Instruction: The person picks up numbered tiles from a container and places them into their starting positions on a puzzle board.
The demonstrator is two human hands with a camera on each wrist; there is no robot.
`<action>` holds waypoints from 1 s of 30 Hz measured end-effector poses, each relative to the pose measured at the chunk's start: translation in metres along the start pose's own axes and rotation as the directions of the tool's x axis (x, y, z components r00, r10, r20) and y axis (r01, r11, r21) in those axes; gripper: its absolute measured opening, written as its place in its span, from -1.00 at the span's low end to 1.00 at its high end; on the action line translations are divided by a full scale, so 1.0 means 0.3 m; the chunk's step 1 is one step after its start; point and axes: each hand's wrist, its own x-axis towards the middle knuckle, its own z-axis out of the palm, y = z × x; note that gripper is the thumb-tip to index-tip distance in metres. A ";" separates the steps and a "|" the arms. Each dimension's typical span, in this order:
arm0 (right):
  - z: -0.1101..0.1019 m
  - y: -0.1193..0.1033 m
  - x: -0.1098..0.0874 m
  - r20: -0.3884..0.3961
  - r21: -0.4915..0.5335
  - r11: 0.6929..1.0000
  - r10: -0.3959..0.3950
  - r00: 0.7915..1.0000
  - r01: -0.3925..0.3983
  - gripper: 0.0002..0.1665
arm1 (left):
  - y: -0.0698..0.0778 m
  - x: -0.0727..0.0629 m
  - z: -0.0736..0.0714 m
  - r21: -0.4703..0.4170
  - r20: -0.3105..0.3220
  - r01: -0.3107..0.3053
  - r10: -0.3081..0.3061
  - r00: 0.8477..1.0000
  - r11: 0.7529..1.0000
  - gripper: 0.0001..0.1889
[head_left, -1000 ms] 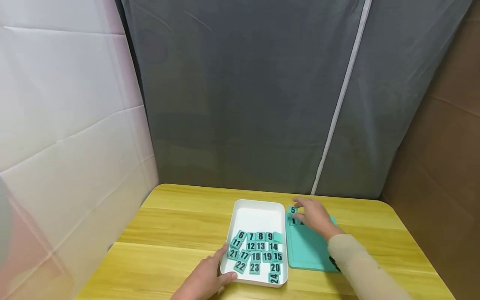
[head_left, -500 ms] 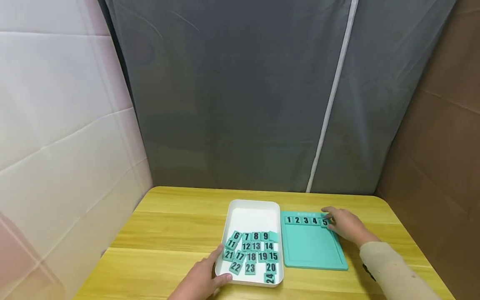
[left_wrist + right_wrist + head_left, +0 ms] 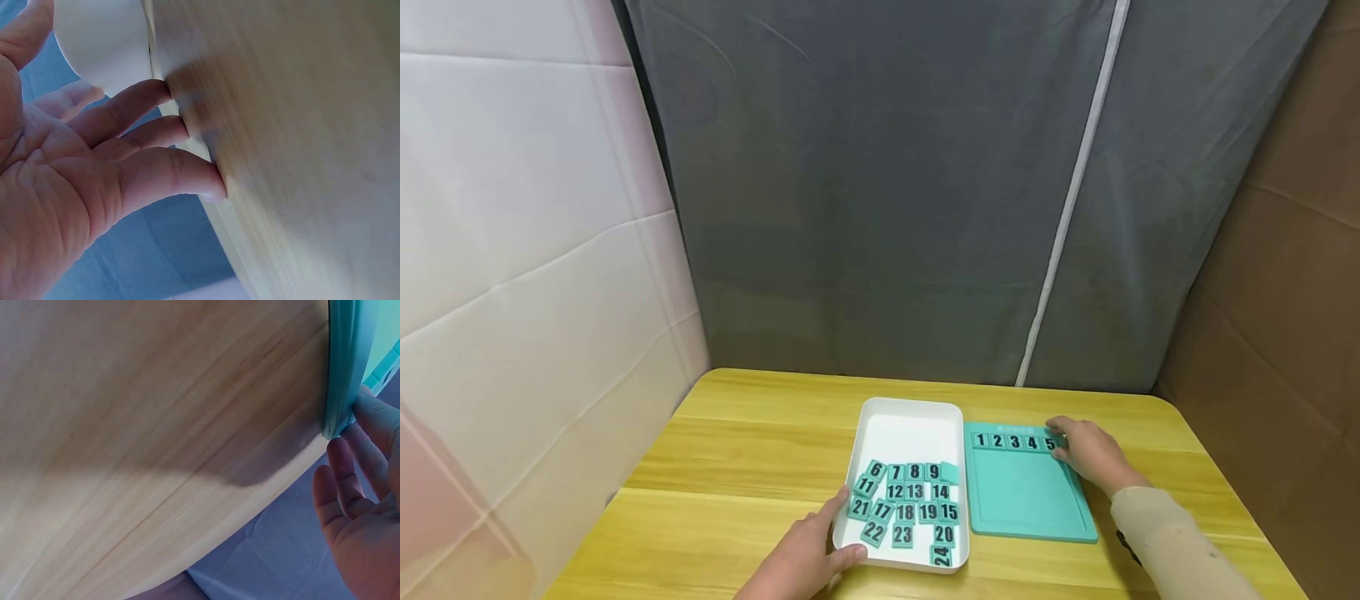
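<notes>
A white tray (image 3: 910,425) holds several teal number tiles (image 3: 914,491). My left hand (image 3: 808,546) rests at its near left corner, thumb by the front rim and index finger along the side wall. In the left wrist view its other fingers (image 3: 169,178) touch the wooden table. To the tray's right lies a teal board (image 3: 1026,492) with tiles 1 to 5 in a row along its far edge. At the row's right end, my right hand (image 3: 1093,454) pinches tile 5 (image 3: 1050,444) between thumb and index finger. The right wrist view shows these fingers at the board's corner, the tile mostly hidden.
The yellow wood-grain table (image 3: 737,450) has rounded far corners. A grey curtain (image 3: 865,208) hangs behind it, a white panel (image 3: 535,250) stands left, and a brown one (image 3: 1285,275) right. A plain teal tile (image 3: 950,473) lies beside tile 9 in the tray.
My right hand has carried tile 5 from the row's left end to its right end, where it now lines up with tile 4. The left hand has stayed at the tray.
</notes>
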 end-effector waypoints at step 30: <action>-0.024 -0.174 -0.001 -0.075 0.066 0.998 -0.004 0.997 0.009 -0.48 | 0.013 -0.010 -0.001 0.034 -0.020 0.008 -0.007 1.000 0.999 0.01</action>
